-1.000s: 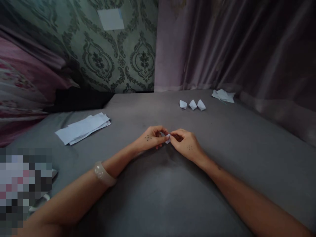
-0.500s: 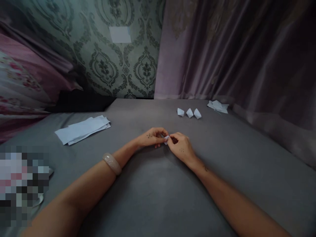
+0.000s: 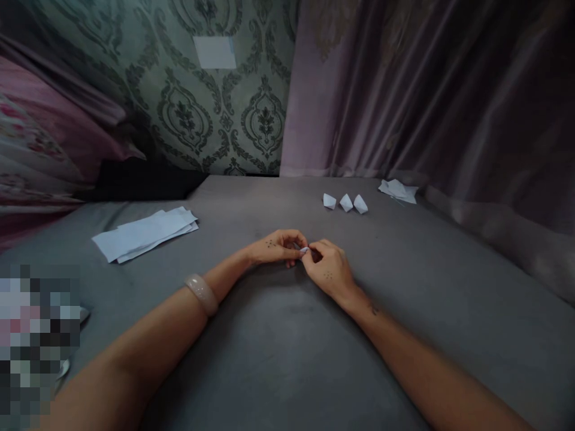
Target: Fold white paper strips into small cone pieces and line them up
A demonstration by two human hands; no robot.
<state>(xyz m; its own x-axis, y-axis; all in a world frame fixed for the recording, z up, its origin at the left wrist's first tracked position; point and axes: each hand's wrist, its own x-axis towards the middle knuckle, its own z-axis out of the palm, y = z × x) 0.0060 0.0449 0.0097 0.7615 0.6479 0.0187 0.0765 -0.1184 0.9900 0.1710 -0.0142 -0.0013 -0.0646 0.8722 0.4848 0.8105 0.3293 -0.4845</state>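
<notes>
Between my fingertips is a small folded piece of white paper (image 3: 304, 250), mostly covered by them. My left hand (image 3: 282, 245) pinches its left side, thumb towards me. From the right, my right hand (image 3: 330, 266) grips the same paper between thumb and fingers. Both hands hover low over the grey sheet (image 3: 287, 359). Beyond my right hand stand three folded white paper shapes in a row: one at the left (image 3: 329, 201), one in the middle (image 3: 346, 203) and one at the right (image 3: 360, 204).
A stack of white paper strips (image 3: 146, 234) lies to the left. Loose paper scraps (image 3: 399, 191) are at the far right by the curtain (image 3: 359, 90). A black cloth (image 3: 144, 181) lies at the back left, and a blurred-out patch (image 3: 36, 335) covers something at the near left.
The folded paper has turned slightly between my fingers and shows less of its surface. Both hands stay in nearly the same place. The whole view has shifted slightly.
</notes>
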